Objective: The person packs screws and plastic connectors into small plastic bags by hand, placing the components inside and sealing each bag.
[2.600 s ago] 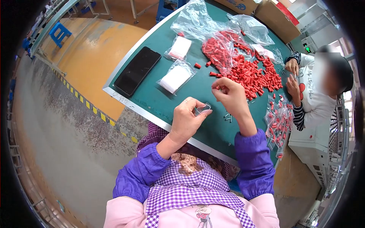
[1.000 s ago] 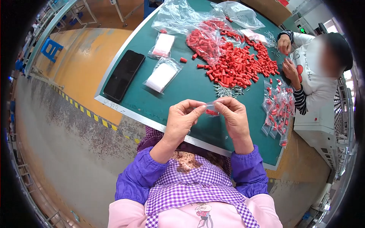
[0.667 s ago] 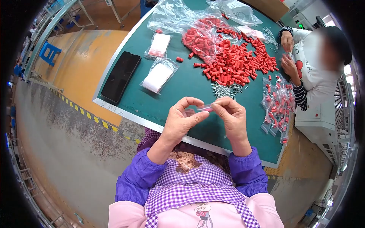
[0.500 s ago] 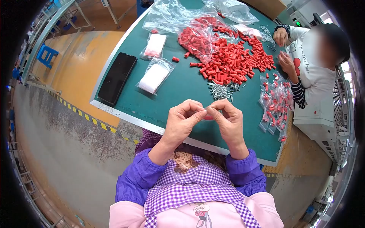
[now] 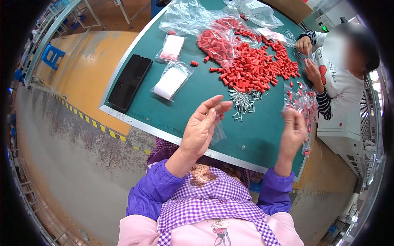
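Note:
My left hand [image 5: 202,128] is raised over the front of the green table, thumb pinched towards the index finger and the other fingers loosely extended. A small clear plastic bag [image 5: 218,132] hangs from it, with nothing visible inside. Over at the right, my right hand [image 5: 294,128] is beside the clear bags of red pieces [image 5: 305,100]. Its fingers are curled but smeared by motion, so whether they hold anything is unclear. Beyond my hands lie a heap of red plastic caps [image 5: 252,67] and a small pile of metal screws [image 5: 243,102].
Two packs of small bags [image 5: 170,83] [image 5: 172,47] and a black phone [image 5: 130,82] lie on the left of the green table [image 5: 164,119]. Large clear plastic bags [image 5: 184,16] are at the back. A co-worker [image 5: 338,78] handles small pieces at the right edge.
My hands were together, pinching a small bag with something red at it. They have parted: the right moved right to the filled bags, while the left stays near the front with a clear bag.

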The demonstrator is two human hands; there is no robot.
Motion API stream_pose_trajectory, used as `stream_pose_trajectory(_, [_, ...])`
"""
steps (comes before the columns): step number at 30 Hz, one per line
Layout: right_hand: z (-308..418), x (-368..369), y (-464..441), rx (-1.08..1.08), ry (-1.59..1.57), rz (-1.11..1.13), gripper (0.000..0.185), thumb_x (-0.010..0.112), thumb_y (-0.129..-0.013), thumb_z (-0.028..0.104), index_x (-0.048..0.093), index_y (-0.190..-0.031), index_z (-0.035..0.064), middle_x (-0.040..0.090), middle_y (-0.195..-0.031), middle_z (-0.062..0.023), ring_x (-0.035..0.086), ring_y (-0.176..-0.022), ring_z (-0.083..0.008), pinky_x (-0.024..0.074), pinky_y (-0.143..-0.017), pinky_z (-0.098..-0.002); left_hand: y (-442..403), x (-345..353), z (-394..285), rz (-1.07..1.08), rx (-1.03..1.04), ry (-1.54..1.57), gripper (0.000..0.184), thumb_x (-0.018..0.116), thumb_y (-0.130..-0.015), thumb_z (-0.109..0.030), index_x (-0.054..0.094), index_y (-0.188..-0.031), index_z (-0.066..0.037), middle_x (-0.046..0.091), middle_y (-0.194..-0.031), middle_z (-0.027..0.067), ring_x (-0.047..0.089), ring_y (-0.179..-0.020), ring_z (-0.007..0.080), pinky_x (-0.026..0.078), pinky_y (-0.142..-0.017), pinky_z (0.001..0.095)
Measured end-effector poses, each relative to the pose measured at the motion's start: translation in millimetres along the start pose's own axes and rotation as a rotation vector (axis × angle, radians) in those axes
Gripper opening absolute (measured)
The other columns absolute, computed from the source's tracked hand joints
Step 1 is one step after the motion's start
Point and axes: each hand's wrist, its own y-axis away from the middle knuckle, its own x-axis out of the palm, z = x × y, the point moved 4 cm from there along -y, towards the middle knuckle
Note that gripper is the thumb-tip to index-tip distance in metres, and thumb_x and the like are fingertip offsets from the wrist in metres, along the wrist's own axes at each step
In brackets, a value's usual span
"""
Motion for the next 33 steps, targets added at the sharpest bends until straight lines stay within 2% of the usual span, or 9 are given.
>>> stream_pose_trajectory(3, [13,64,39,0.33,-0.405,0.537,0.017,0.064,-0.09,0.01,0.062,-0.103,-0.0002,0.063,-0.091,-0.0012,0.058,-0.079,-0.0082,0.047,-0.071,-0.0223,0,7,1,0.007,0.031,-0.108,0.035,0.04,-0.101,-0.016,0.042,-0.134,-0.005,0.055,-0.126,0.0129,0.051,-0.115,0.0173,0.038,-0.1,0.03])
stream_pose_trajectory(6, [19,101,71,0.522,-0.626,0.683,0.011,0.064,-0.088,0.004,0.062,-0.098,-0.0004,0.062,-0.084,0.0002,0.057,-0.077,-0.0061,0.0461,-0.069,-0.0205,5,10,4,0.078,0.019,-0.011,0.039,0.047,-0.099,-0.016,0.042,-0.135,-0.004,0.054,-0.128,0.0155,0.052,-0.115,0.0197,0.039,-0.102,0.0346])
stream_pose_trajectory(9, [16,108,79,0.45,-0.7,0.608,0.008,0.062,-0.089,0.005,0.063,-0.096,0.0001,0.062,-0.081,0.0005,0.057,-0.075,-0.0058,0.0455,-0.066,-0.0196,13,-12,12,-0.034,-0.05,-0.023,0.034,0.058,-0.093,-0.011,0.052,-0.124,0.001,0.059,-0.118,0.0138,0.059,-0.103,0.0164,0.049,-0.088,0.0294])
stream_pose_trajectory(18, [12,94,88,0.439,-0.653,0.575,0.009,0.063,-0.09,0.007,0.065,-0.094,-0.0012,0.063,-0.081,-0.0003,0.055,-0.069,-0.0045,0.0454,-0.061,-0.0196,29,-18,8,-0.118,-0.026,-0.316,0.015,0.062,-0.09,-0.01,0.068,-0.099,0.002,0.067,-0.098,0.0066,0.06,-0.085,0.01,0.047,-0.077,0.023])
stream_pose_trajectory(21, [-2,73,72,0.326,-0.267,0.368,0.009,0.066,-0.087,0.008,0.066,-0.089,-0.0013,0.062,-0.077,0.0009,0.053,-0.068,-0.0049,0.0435,-0.061,-0.0206,30,-16,2,-0.156,0.056,-0.426,0.01,0.065,-0.088,-0.008,0.069,-0.093,0.0,0.066,-0.095,0.0044,0.056,-0.08,0.0071,0.044,-0.073,0.02])
stream_pose_trajectory(24, [0,57,41,-0.211,0.193,0.309,0.015,0.064,-0.08,-0.001,0.066,-0.094,0.003,0.063,-0.082,-0.0095,0.062,-0.071,-0.0212,0.0494,-0.064,-0.0287,30,-17,1,-0.191,0.086,-0.457,0.007,0.068,-0.086,-0.006,0.069,-0.088,0.0,0.066,-0.091,0.0034,0.054,-0.076,0.0058,0.043,-0.07,0.0194])
stream_pose_trajectory(25, [-4,54,33,-0.212,0.195,0.311,0.015,0.064,-0.08,-0.001,0.066,-0.094,0.003,0.063,-0.082,-0.0095,0.062,-0.071,-0.0212,0.0494,-0.064,-0.0287,30,-18,1,-0.201,0.078,-0.471,0.006,0.069,-0.084,-0.005,0.069,-0.086,0.0,0.066,-0.09,0.0035,0.054,-0.075,0.0055,0.043,-0.07,0.0197])
stream_pose_trajectory(27, [-1,58,27,-0.497,0.379,0.438,0.024,0.061,-0.074,-0.003,0.066,-0.095,0.0053,0.062,-0.088,-0.0107,0.062,-0.08,-0.0271,0.0512,-0.068,-0.0338,30,-17,-2,-0.179,0.091,-0.497,0.005,0.07,-0.084,-0.004,0.068,-0.085,0.0,0.066,-0.088,0.004,0.055,-0.075,0.0057,0.044,-0.07,0.0198])
stream_pose_trajectory(33, [5,68,20,-0.716,0.414,0.672,0.018,0.061,-0.072,0.0,0.064,-0.09,0.0045,0.06,-0.088,-0.0087,0.06,-0.081,-0.0254,0.0508,-0.069,-0.0346,30,-17,-10,-0.198,-0.041,-0.506,0.007,0.07,-0.082,-0.002,0.066,-0.087,0.001,0.068,-0.084,0.0063,0.059,-0.072,0.0078,0.047,-0.067,0.0198])
